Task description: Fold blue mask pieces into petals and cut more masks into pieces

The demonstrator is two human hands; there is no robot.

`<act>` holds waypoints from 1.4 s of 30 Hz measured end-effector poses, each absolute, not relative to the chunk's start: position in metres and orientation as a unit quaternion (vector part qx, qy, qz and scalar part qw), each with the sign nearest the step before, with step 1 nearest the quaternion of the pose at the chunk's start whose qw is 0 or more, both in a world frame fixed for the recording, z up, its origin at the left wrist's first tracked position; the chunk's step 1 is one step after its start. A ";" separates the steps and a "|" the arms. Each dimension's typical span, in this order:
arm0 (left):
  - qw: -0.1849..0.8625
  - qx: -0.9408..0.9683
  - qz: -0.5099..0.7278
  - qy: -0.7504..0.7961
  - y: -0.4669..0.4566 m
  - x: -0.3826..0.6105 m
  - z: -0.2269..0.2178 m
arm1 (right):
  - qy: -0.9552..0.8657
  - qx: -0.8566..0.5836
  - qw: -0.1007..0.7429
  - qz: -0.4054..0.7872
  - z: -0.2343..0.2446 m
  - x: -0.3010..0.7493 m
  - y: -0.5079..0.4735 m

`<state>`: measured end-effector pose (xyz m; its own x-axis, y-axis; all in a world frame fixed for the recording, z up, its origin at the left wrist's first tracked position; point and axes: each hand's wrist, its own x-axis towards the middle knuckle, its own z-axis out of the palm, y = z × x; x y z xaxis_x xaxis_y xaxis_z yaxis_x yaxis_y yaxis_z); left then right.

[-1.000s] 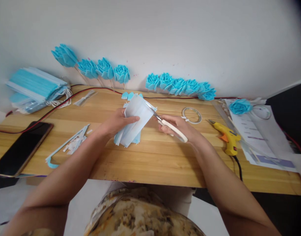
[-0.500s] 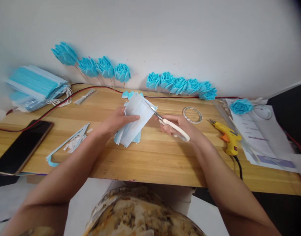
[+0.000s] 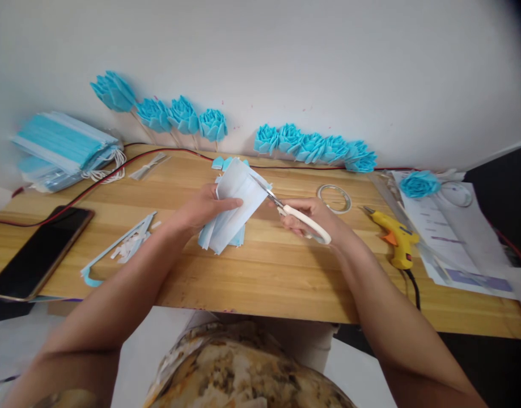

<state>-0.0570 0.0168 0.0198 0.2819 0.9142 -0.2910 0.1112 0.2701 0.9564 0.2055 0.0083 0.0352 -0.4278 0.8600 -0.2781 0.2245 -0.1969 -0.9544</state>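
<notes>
My left hand (image 3: pixel 204 208) is closed on a pale blue and white face mask (image 3: pixel 237 207), thumb across its face, fingers hidden behind. White-handled scissors (image 3: pixel 306 224) are in my right hand (image 3: pixel 317 215), their blades lying at the mask's upper right edge. Whether the blades are parted is hard to make out. Beneath the held mask, more blue mask fabric (image 3: pixel 238 237) shows on the wooden table (image 3: pixel 260 283). Small blue cut pieces (image 3: pixel 217 164) lie just behind it.
Blue fabric flowers (image 3: pixel 311 146) lean along the wall. A mask stack (image 3: pixel 64 141), phone (image 3: pixel 41 252) and white-blue scraps (image 3: pixel 130 246) are at left. To the right are a tape roll (image 3: pixel 334 198), yellow glue gun (image 3: pixel 394 238) and papers (image 3: pixel 451 226). A red-black cable (image 3: pixel 158 149) crosses the back.
Almost nothing differs. The view has shifted very slightly; both hands keep hold of the mask and the scissors in nearly the same pose.
</notes>
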 end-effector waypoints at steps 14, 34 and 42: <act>0.606 0.509 0.356 0.497 0.017 -0.054 0.025 | -0.570 -0.482 0.245 0.619 0.030 0.207 0.009; 0.587 0.505 0.369 0.513 0.016 -0.050 0.026 | -0.689 -0.370 0.190 0.593 0.038 0.205 0.007; 0.592 0.503 0.367 0.512 0.016 -0.050 0.028 | -0.686 -0.366 0.190 0.599 0.036 0.208 0.008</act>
